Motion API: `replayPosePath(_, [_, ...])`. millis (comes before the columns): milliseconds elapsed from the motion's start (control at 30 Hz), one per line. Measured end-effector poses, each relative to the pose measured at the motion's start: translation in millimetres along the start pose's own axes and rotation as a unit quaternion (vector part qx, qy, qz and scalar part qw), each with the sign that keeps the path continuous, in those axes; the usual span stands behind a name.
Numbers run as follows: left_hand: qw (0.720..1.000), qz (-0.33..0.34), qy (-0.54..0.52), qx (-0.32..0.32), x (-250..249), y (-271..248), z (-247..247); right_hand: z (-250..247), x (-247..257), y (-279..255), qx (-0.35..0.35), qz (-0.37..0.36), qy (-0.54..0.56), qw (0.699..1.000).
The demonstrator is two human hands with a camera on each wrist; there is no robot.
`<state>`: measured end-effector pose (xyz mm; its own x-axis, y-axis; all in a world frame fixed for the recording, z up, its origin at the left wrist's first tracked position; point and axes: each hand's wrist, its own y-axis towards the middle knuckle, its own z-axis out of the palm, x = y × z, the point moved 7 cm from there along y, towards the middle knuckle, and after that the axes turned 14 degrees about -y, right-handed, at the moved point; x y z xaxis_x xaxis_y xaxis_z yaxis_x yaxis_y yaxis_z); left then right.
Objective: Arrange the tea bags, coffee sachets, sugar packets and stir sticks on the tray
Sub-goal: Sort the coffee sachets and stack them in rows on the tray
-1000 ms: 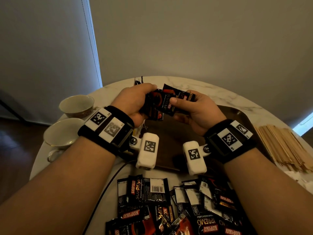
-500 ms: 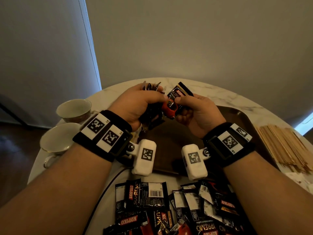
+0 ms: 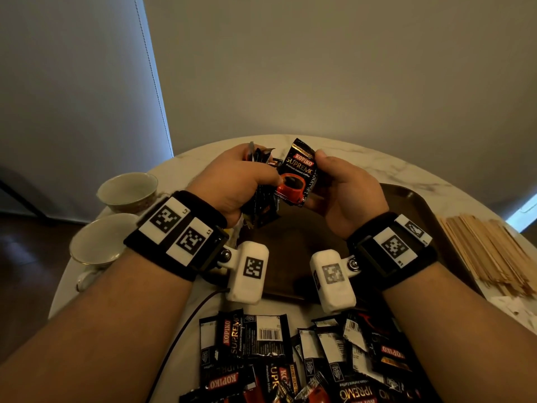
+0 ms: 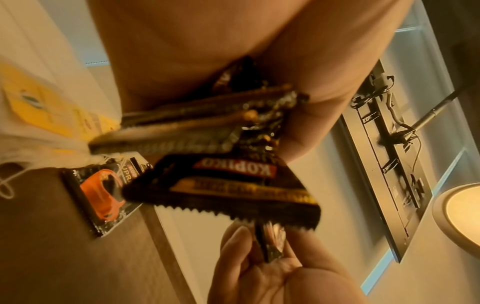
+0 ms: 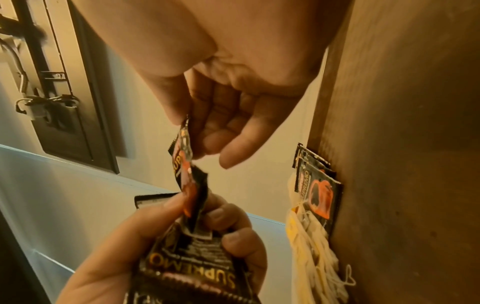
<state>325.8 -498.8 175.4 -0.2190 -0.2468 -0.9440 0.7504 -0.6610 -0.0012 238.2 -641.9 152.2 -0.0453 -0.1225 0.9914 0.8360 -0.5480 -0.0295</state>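
We held both hands above the dark brown rectangular tray (image 3: 412, 205), which sat on the round white marble counter (image 3: 363, 158). Our left hand (image 3: 232, 181) gripped a bunch of black foil coffee sachets (image 3: 261, 210) edge-on, its fingers (image 5: 233, 236) curled round them and its thumb pressed against the front of the pack. Our right hand (image 3: 345, 193) held a single black Kopiko Supremo coffee sachet with a red cup printed on it (image 3: 297, 173), upright and face toward us, touching the left thumb at its lower edge. In the right wrist view the right thumb and forefinger pinched this sachet's edge while the other right fingers (image 5: 233, 148) hung loosely extended. On the tray, near its far left corner, two more black sachets with red cups (image 5: 315, 189) lay flat and overlapping, just beside a heap of white tea bags with yellow tags and strings (image 5: 309, 246). A loose pile of black coffee sachets (image 3: 305, 359) lay on the counter at the tray's near edge. A sheaf of pale wooden stir sticks (image 3: 488, 254) lay on the counter to the right of the tray, and two white ceramic teacups (image 3: 98, 242) stood to the left.
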Motion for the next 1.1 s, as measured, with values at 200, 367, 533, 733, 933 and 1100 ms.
replayPosePath(200, [1.000, 0.010, 0.029, 0.004, 0, -2, 5, -9, 8, -2, -0.073, -0.053, -0.051, 0.995])
replayPosePath(367, [1.000, -0.006, 0.006, -0.025, 3, -1, -2, -12, 10, -2, -0.070, -0.050, -0.072, 0.994])
replayPosePath(533, [0.998, -0.006, -0.034, -0.059, 2, 2, -11, 6, 5, -7, 0.035, -0.016, -0.074, 0.997])
replayPosePath(733, [0.987, -0.016, -0.082, -0.136, -6, 3, -28, -5, -1, 5, -0.041, 0.049, -0.059, 0.996])
replayPosePath(933, [0.971, -0.015, -0.144, -0.189, -15, -3, -40, 4, -32, 18, -0.017, 0.178, -0.186, 0.966])
replayPosePath(1100, [0.970, -0.016, -0.136, -0.200, -16, -3, -46, 12, -37, 28, -0.021, 0.206, -0.278, 0.938])
